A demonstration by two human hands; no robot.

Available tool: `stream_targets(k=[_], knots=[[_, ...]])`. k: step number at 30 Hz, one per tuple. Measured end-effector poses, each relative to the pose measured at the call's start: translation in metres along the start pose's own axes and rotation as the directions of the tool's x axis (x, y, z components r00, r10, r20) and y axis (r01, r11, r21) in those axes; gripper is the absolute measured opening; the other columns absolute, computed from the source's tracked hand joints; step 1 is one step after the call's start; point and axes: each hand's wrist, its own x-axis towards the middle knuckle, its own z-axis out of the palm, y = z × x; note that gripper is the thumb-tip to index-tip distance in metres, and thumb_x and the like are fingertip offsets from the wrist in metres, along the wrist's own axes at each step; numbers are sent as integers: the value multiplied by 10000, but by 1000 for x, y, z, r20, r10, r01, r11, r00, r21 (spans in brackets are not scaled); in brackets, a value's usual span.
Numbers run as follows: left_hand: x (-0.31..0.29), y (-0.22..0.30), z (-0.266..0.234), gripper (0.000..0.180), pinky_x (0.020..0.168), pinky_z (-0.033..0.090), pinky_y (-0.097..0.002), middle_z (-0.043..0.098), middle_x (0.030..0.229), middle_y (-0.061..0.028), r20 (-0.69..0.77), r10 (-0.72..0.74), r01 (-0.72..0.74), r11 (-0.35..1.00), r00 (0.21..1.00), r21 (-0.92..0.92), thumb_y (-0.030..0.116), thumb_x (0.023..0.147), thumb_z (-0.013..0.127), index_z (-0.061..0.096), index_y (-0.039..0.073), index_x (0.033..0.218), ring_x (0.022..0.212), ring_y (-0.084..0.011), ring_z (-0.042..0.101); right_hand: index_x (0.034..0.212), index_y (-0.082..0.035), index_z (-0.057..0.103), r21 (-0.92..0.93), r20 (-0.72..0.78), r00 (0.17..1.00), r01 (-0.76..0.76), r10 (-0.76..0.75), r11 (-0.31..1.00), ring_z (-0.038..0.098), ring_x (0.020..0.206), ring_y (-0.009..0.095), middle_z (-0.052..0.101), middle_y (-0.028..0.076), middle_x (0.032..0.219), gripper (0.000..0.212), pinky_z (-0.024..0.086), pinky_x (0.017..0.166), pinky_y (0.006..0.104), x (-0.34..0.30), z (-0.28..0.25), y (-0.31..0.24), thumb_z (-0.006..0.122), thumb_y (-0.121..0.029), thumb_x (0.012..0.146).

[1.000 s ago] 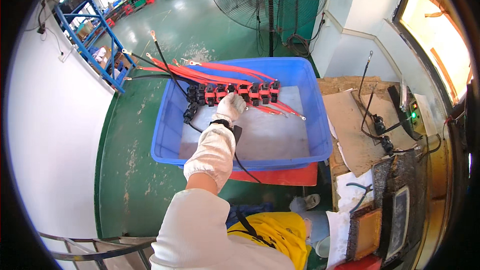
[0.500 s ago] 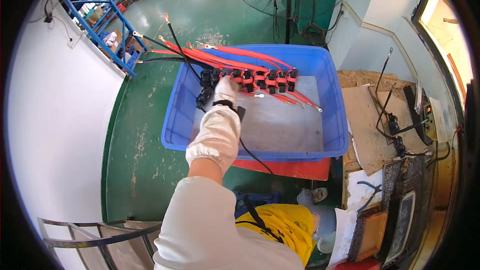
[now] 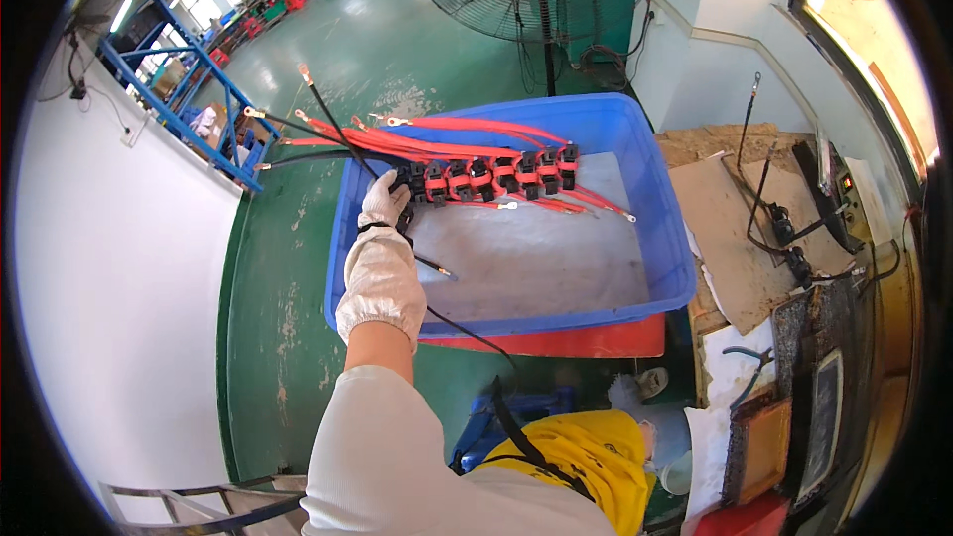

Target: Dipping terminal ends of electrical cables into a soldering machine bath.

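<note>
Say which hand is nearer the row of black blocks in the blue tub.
Left. The left hand is at the left end of the row of black blocks; the right hand is out of view.

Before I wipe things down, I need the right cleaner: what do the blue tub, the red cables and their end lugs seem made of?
Blue tub: probably moulded plastic, faintly glossy, from its even colour and rounded corners.
Red cables: covering looks like smooth rubber or plastic, bending in soft curves.
End lugs: likely bare metal, from their bright shine.
</note>
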Motion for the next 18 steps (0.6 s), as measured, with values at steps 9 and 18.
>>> stream_targets(k=[9,18], knots=[[-17,10,-4,465,447,401,-280,508,548,-40,-127,209,-120,859,970,498,503,858,467,554,67,721,436,-157,481,1146,-10,531,-4,-69,969,-236,235,972,599,882,237,608,126,1005,326,488,773,366,12,-32,-50,545,-229,905],[-136,94,59,471,445,383,-257,552,582,-52,74,514,-510,804,854,305,461,901,460,561,45,706,444,-125,477,1138,1,548,-389,-54,976,-216,212,895,596,903,213,601,128,1035,264,508,750,330,59,13,-154,563,-79,887]])
